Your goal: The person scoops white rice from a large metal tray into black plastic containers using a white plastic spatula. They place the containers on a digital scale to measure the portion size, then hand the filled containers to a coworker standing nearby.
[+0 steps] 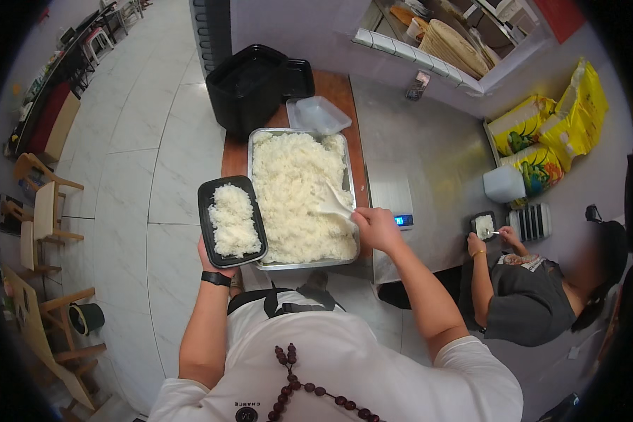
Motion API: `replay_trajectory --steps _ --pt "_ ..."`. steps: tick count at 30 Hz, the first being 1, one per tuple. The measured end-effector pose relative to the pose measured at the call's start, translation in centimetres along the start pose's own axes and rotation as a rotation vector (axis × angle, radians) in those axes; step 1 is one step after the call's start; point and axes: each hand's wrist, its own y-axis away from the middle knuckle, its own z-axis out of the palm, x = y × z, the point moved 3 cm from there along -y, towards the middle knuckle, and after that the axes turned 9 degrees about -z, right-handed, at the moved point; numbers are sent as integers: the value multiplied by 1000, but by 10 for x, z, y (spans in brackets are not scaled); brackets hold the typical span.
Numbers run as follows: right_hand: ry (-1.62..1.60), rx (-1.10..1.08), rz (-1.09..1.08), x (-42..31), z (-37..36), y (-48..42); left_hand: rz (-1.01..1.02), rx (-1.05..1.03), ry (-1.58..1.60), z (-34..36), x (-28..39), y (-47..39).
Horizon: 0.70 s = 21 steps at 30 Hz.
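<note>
A large metal tray (355,232) full of cooked white rice (295,195) lies before me on a reddish-brown wooden surface. My right hand (378,227) grips the handle of a white rice paddle (335,205), whose blade rests in the rice at the tray's right side. My left hand (209,258) holds up a black plastic food container (207,221) at the tray's lower left, its fingers mostly hidden beneath. Two joined mounds of rice (234,219) fill much of that container.
Stacked black containers (248,84) and translucent plastic containers (319,114) stand behind the tray. A digital scale (393,198) sits right of it on a steel table (416,142). A co-worker (527,295) at the right handles another rice container (483,226). Yellow bags (575,116) lean by the wall.
</note>
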Motion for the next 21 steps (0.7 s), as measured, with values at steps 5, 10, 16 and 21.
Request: replay_trajectory --steps 5,10,16,21 --pt "-760 -182 562 25 22 18 -27 -26 1 21 -4 1" --pt "-927 -100 716 23 38 44 -10 -22 -18 22 -1 3" --pt "-1133 -32 775 6 39 55 -31 -1 -7 21 2 4" --pt "-1072 48 721 17 32 68 -4 -22 -64 29 5 10"
